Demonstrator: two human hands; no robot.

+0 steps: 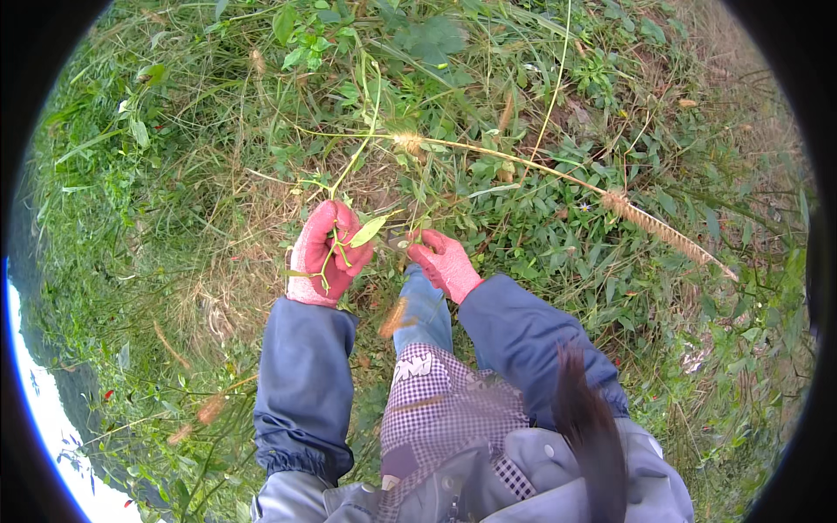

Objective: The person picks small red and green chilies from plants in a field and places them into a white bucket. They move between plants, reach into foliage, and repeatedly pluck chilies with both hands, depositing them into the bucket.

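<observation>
My left hand (330, 258), in a red-coated work glove, is closed around a green plant stem (353, 160). Above the fist the stem rises and forks. A branching end (333, 252) with a pale green leaf (369, 231) hangs across the glove's fingers. To the right, my gloved right hand (446, 263) has its thumb and index finger bent towards each other beside thin stems. Small greenery at those fingertips hides whether anything is pinched there. The two hands are apart, above my jeans-clad leg (425, 307).
A long bristly grass stalk (510, 155) with a brown seed head (660, 227) slants across, beyond my hands. Blurred seed heads (394, 318) hang close to my leg. Dense weeds (556, 216) and dry grass (229, 261) cover the ground. Dark hair (588, 425) hangs over my jacket.
</observation>
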